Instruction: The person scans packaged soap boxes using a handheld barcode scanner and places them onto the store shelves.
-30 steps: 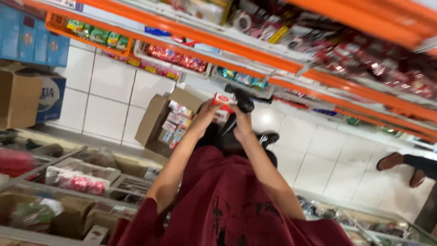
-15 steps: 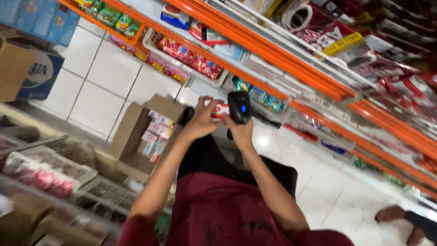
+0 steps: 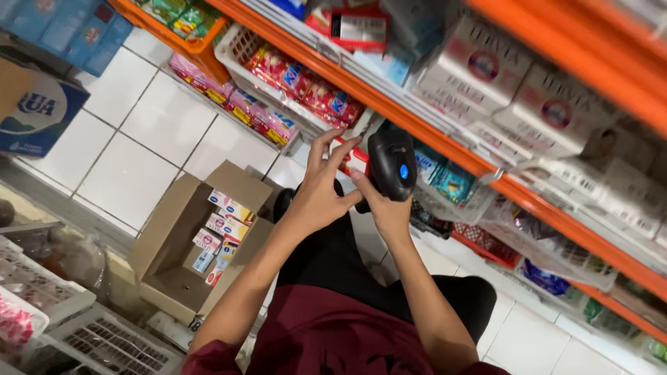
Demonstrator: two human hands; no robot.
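My left hand (image 3: 318, 191) holds a small red and white box (image 3: 355, 157) by its edge, fingers spread around it. My right hand (image 3: 386, 212) grips a black handheld scanner (image 3: 392, 161) with a blue light on its top. The scanner's head is right beside the small box, touching or nearly so. Both hands are raised close to the orange shelf edge (image 3: 445, 142). My dark red sleeves and dark trousers show below.
An open cardboard carton (image 3: 170, 239) on the white tiled floor holds several small boxes (image 3: 221, 232). White wire baskets (image 3: 240, 52) of red packets hang on the shelf. White boxes (image 3: 486, 73) fill the upper shelf. Plastic crates (image 3: 42, 305) stand lower left.
Both hands, still together with the small box and scanner, have come closer to the orange shelf. The view has swung so the shelves fill more of the frame.
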